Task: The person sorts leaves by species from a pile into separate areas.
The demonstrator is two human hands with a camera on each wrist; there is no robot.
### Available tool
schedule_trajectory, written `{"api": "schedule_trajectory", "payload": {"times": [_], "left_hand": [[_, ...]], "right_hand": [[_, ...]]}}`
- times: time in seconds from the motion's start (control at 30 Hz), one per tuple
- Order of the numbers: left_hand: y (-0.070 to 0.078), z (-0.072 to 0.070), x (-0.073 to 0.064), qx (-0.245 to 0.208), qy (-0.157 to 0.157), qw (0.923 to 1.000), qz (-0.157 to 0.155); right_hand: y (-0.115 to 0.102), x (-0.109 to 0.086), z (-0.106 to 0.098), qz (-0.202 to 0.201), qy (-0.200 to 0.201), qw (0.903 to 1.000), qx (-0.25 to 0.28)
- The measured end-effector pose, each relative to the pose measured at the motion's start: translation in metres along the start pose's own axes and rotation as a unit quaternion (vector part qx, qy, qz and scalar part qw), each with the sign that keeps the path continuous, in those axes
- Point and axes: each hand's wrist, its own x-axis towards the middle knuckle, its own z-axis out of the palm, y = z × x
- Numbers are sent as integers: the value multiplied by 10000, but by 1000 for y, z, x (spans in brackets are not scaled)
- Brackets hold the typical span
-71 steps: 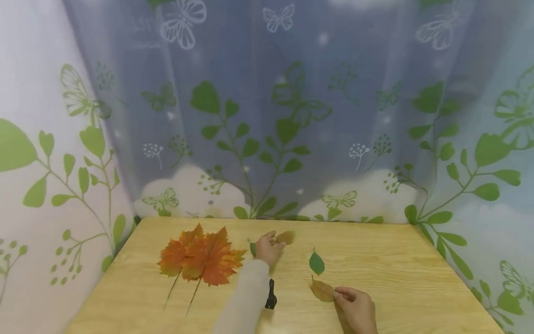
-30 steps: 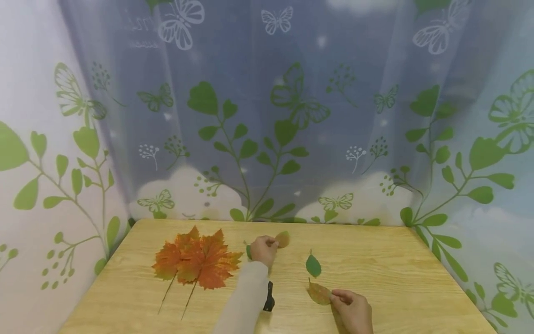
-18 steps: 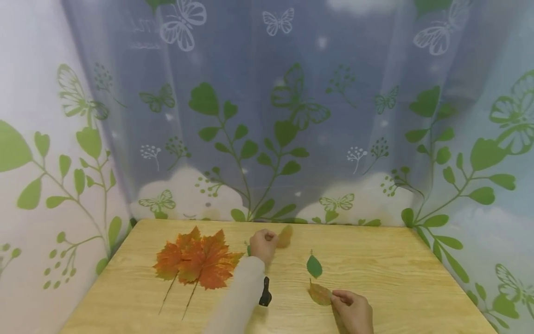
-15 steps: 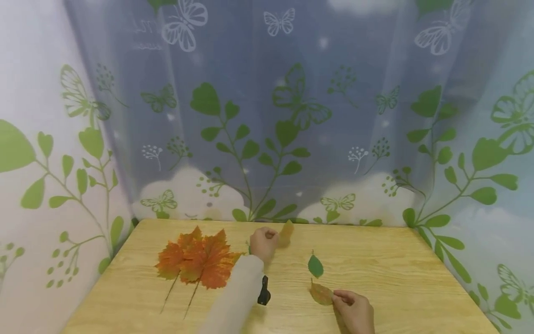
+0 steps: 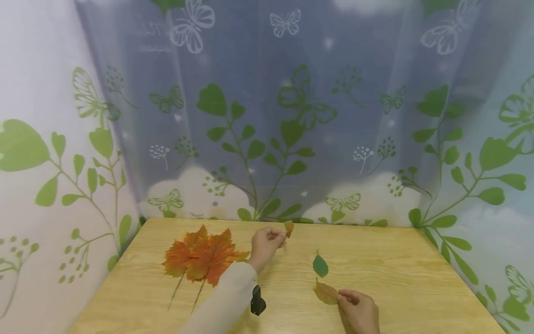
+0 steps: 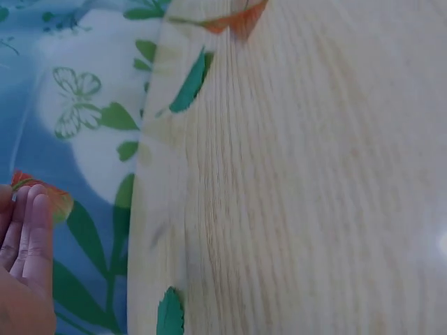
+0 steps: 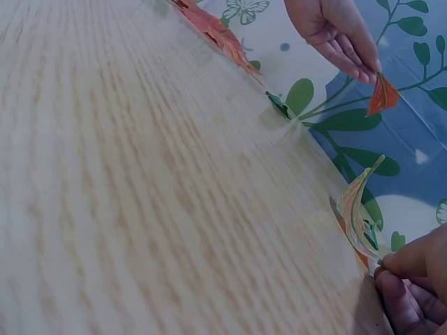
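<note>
My left hand pinches a small orange-and-yellow leaf between thumb and fingers, near the table's far edge. In the right wrist view this leaf hangs from the fingertips, its orange face showing. My right hand pinches one end of a yellow-brown leaf, its stem pointing away from me. Just beyond that leaf lies a green leaf with a toothed edge. A second green leaf lies on the table near my left hand; the hand hides it in the head view.
Large orange maple leaves with long dark stems lie overlapping to the left, partly behind my left sleeve. A black wrist camera sits on the left wrist. The wooden table ends at a printed curtain.
My left hand has lifted its leaf off the table, and the leaf has turned from flat to nearly edge-on. The left forearm has shifted left. My right hand keeps its pinch in place.
</note>
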Motion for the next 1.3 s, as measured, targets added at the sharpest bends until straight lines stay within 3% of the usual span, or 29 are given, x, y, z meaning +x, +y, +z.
{"api": "schedule_trajectory", "payload": {"times": [0.27, 0.5, 0.77, 0.97, 1.07, 1.13, 1.3], "left_hand": [[9, -15, -26, -959, -347, 9938, -453], [13, -27, -49, -1772, -660, 9770, -981], [10, -40, -72, -2169, -822, 9620, -1443], [7, -52, -82, -2896, -954, 9362, -1746], [6, -56, -86, -3113, -1002, 9279, -1788], [5, -58, -89, -3068, -999, 9293, -1798], [-3, -62, -96, -2340, -898, 9516, -1777]], "right_hand": [[0, -1, -1, -27, 26, 10000, 30], [-3, -2, -3, -49, 18, 10000, -24], [2, 1, 0, 12, 14, 10000, -45], [2, 1, 1, 132, 1, 9999, -86], [2, 1, 2, 159, 12, 9998, -92], [1, 1, 2, 155, -1, 9998, -92], [-2, 0, 2, 167, -12, 9998, -70]]}}
